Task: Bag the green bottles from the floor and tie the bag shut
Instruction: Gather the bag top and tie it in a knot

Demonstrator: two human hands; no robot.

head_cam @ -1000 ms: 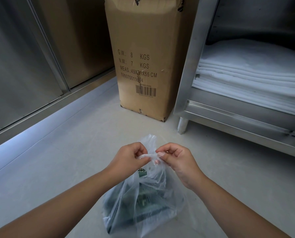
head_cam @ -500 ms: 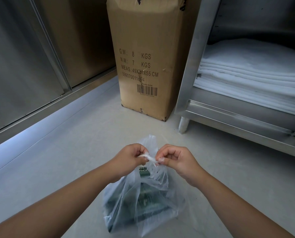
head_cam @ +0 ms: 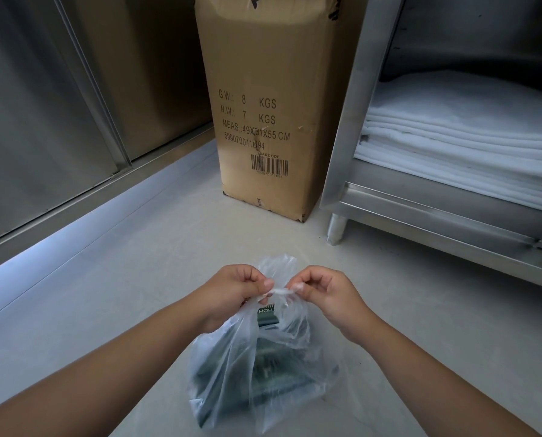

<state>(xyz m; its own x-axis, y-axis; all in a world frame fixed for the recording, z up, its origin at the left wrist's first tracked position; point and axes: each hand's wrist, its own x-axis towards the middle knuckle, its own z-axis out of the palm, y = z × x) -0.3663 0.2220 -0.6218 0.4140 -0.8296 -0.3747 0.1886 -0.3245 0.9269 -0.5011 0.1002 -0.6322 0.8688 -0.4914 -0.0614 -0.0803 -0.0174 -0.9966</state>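
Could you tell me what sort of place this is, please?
Probably a commercial storeroom or kitchen back room: a stainless steel cabinet holds stacked white cloths, a shipping carton stands on the floor, and metal sliding doors line the left.

Open floor (head_cam: 105, 310) lies to the left and right of the bag (head_cam: 263, 357). At the far edge, a cardboard box (head_cam: 263, 105) stands just beside the steel cabinet (head_cam: 421, 209), closing that corner. Metal doors (head_cam: 42, 121) bound the left edge.
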